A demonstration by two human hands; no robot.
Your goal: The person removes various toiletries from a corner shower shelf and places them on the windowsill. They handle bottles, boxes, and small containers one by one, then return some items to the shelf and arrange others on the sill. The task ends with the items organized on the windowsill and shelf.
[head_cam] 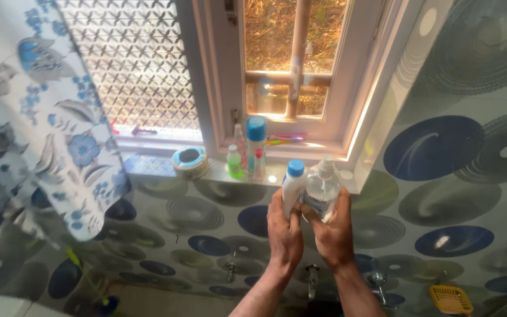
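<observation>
Beside hands (309,226), windowsill bottles (247,155), round tin (189,161), floral curtain (36,105).

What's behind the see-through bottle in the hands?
Behind the clear plastic bottle, held by the right hand, you see the tiled window sill and white window frame. The left hand holds a white bottle with blue cap beside it. Fingers hide the bottles' bottoms.

In my left hand (283,226), a white bottle (291,189) of smooth matt plastic with a blue cap; in my right hand (334,232), a clear, glossy plastic bottle (322,188). Glossy tiles (453,176) printed with discs cover the wall, shining at the window sill (277,174). The window frame (347,88) is smooth painted wood. Soft floral cloth forms the curtain (36,117); the taps (312,279) are polished metal.
</observation>
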